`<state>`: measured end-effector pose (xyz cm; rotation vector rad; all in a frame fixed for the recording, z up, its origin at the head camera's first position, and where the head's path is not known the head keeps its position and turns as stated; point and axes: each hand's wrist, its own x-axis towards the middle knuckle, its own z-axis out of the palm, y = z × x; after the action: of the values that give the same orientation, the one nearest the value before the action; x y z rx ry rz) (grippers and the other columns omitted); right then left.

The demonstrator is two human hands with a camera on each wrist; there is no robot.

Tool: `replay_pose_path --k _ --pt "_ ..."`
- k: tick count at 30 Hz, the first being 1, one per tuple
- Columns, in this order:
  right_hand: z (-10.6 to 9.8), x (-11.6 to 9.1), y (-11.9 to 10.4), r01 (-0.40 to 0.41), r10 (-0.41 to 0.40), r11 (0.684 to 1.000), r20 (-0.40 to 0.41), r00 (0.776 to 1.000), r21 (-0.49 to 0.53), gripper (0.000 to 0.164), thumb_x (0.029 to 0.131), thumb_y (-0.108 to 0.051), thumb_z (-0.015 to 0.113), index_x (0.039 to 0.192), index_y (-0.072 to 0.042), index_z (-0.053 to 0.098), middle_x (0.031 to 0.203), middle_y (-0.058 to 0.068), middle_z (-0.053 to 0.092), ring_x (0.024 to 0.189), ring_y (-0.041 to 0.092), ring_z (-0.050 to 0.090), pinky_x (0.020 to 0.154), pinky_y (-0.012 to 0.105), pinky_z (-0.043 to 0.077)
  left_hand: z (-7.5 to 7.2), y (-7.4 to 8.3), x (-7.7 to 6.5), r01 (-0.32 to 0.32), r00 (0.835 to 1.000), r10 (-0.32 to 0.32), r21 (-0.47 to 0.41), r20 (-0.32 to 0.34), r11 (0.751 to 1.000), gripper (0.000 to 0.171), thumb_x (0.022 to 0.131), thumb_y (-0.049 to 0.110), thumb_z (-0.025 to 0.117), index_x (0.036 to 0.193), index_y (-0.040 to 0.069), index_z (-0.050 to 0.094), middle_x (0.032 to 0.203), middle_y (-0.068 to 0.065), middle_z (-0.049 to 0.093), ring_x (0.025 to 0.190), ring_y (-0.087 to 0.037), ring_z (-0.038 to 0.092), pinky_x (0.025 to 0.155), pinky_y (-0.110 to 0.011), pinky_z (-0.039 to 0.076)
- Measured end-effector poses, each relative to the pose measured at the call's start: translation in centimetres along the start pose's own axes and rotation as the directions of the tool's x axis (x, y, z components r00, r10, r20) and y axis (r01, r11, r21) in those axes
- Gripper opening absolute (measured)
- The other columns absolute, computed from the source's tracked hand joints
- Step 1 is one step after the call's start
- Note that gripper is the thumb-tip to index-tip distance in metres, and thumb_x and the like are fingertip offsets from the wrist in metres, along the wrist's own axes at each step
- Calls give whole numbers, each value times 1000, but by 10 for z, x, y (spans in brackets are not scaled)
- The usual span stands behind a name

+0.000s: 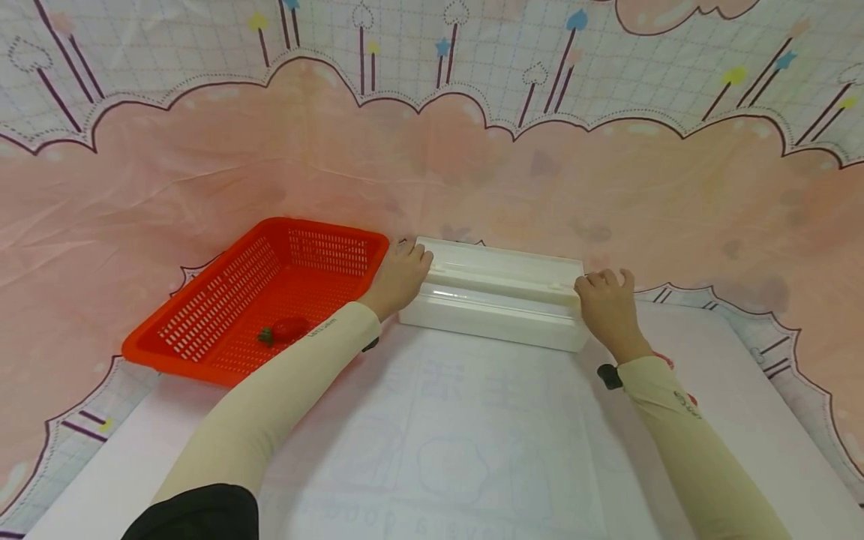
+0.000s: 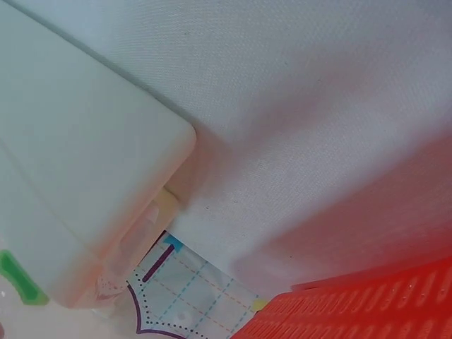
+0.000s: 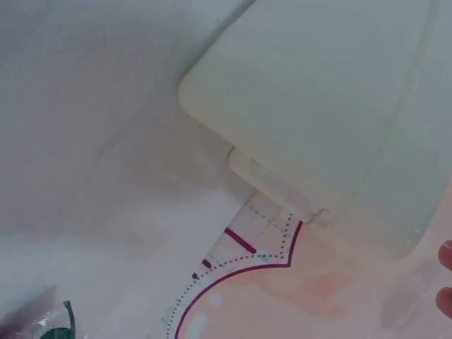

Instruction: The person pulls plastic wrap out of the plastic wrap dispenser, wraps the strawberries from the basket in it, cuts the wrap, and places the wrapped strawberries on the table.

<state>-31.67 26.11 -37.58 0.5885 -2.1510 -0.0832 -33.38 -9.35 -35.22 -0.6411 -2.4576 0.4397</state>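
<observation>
A long white plastic box (image 1: 491, 322) sits across the back of the white surface, its lid (image 1: 502, 259) tilted up at the rear. A clear strip runs along the front part. At the lid's left end, my left hand (image 1: 403, 271) grips the edge with bent fingers. My right hand (image 1: 607, 304) holds the opposite end, fingers curled at the edge. The wrist views show the box's rounded left end (image 2: 92, 141) and right end (image 3: 318, 106) close up. Two fingertips (image 3: 445, 300) show at the right wrist view's edge; the left hand's fingers are barely visible in its wrist view.
An orange-red slotted basket (image 1: 202, 367) stands left of the box, close to my left hand. Inside lies a red item with a green top (image 1: 286, 330), partly behind my sleeve. Small red things (image 1: 664, 360) show behind my right wrist. A patterned cloth (image 1: 418, 172) hangs behind.
</observation>
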Motion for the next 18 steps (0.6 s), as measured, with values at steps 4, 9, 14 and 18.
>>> replay_pose_path --k 4,9,14,18 --pt "-3 3 1 -11 11 1000 1 1000 -6 6 83 2 58 78 1 60 78 19 66 83 38 58 88 62 40 -1 0 0 17 1000 -17 -10 4 1000 18 91 13 57 108 6 59 106 -10 64 107 -26 54 100 -42 40" --pt "-5 8 3 0 -1 1000 -52 999 -14 7 83 -1 60 77 2 60 75 20 65 81 39 59 86 63 40 -2 0 1 38 999 -38 -8 2 999 22 90 15 61 110 6 58 106 -10 63 106 -25 54 97 -40 41" --pt "-7 11 5 1 -4 999 -87 996 -32 14 85 -7 61 77 4 59 75 20 65 80 38 59 85 62 42 0 -2 1 61 995 -61 3 -80 998 19 90 15 61 107 7 59 104 -9 63 103 -24 56 97 -40 43" --pt "-8 13 7 -8 7 1000 -84 996 -22 11 84 -5 62 78 4 59 76 20 65 82 39 58 86 63 41 1 -2 2 74 986 -77 -22 -150 997 16 90 14 60 105 7 61 103 -9 64 101 -24 57 99 -42 42"
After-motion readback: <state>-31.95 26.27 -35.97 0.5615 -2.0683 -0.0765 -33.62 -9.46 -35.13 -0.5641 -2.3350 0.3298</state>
